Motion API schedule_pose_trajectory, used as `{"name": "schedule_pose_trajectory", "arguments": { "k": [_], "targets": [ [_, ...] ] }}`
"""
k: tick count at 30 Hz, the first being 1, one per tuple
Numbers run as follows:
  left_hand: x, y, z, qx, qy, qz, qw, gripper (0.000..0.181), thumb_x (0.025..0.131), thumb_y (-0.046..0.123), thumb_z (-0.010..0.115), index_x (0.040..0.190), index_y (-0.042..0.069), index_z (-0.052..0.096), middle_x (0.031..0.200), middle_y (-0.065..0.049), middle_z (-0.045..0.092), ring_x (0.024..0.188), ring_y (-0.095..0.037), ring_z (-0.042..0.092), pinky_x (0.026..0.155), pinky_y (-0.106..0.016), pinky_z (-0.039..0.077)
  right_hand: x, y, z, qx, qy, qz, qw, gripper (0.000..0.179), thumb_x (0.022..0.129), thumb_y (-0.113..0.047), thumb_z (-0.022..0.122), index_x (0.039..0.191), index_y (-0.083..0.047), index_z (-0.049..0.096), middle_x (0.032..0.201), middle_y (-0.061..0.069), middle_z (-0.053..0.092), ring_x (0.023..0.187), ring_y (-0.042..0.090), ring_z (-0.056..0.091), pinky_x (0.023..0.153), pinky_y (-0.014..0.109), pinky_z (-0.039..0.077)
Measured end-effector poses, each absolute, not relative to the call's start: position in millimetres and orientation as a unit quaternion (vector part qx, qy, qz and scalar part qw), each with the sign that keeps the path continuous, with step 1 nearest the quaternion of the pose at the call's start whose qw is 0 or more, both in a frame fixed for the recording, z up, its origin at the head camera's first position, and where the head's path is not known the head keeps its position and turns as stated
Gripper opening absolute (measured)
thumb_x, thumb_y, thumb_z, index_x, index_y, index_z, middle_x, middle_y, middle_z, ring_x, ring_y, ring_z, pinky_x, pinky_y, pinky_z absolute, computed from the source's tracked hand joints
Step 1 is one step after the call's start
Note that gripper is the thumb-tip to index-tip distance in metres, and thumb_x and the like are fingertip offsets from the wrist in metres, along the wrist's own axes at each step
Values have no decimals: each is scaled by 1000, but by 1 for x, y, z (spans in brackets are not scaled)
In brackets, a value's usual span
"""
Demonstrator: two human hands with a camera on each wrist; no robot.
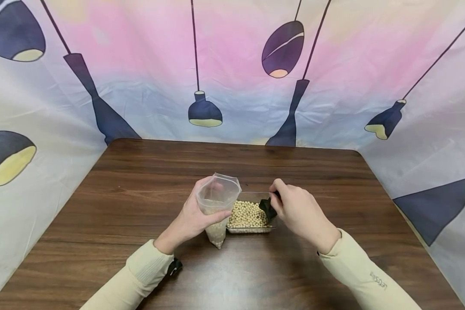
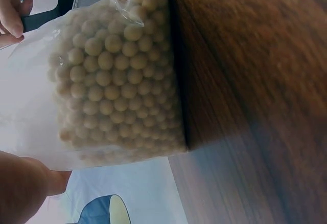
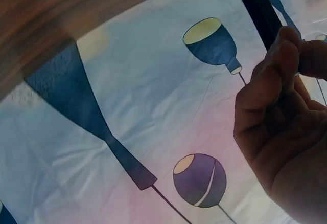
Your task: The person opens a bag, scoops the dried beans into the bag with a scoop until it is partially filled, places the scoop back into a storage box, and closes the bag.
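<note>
My left hand [image 1: 190, 219] grips a clear plastic bag [image 1: 217, 232] by its upper part, thumb across the front, its mouth spread wide. Pale round soybeans [image 2: 112, 81] fill the lower part of the bag, seen closely in the left wrist view. Beside it on the table stands a clear rectangular container [image 1: 252, 231] holding more soybeans [image 1: 248, 214]. My right hand [image 1: 302, 211] holds a black scoop [image 1: 267, 209] by the handle, with its head over the right side of those beans. How full the scoop is cannot be made out.
The dark wooden table [image 1: 159, 172] reaches back to a printed cloth [image 1: 232, 107] with hanging-lamp pictures. A black strap [image 1: 174, 267] sits at my left wrist.
</note>
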State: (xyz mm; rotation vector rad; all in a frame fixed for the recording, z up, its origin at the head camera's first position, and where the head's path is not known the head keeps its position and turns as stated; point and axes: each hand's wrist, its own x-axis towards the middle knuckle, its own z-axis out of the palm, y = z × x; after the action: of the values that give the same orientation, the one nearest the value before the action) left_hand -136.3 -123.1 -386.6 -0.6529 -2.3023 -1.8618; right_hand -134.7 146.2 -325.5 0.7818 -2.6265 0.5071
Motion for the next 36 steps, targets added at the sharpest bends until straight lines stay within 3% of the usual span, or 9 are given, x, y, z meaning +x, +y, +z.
{"name": "schedule_pose_trajectory", "arguments": {
  "k": [8, 20, 36],
  "targets": [
    [-137, -123, -389, -215, -753, -619, 55, 83, 75, 5, 84, 142, 19, 37, 124, -9, 56, 106, -28, 59, 89, -33, 50, -140, 158, -322, 198, -937, 285, 42, 4, 98, -11, 55, 97, -11, 59, 65, -6, 55, 48, 10, 43, 47, 27, 37],
    [-138, -121, -390, -220, -747, -625, 56, 84, 75, 3, 83, 142, 19, 36, 123, -10, 56, 106, -29, 59, 90, -32, 49, -141, 168, -334, 125, -910, 396, -22, 7, 98, -17, 58, 101, -10, 56, 68, 2, 62, 61, 20, 56, 54, 29, 43],
    [-138, -122, -390, -227, -742, -628, 59, 84, 75, 1, 82, 143, 19, 36, 122, -12, 55, 106, -30, 58, 88, -31, 50, -151, 172, -359, 96, -895, 421, -108, 14, 99, -13, 57, 102, 0, 53, 67, 5, 64, 60, 20, 61, 58, 32, 51]
  ]
}}
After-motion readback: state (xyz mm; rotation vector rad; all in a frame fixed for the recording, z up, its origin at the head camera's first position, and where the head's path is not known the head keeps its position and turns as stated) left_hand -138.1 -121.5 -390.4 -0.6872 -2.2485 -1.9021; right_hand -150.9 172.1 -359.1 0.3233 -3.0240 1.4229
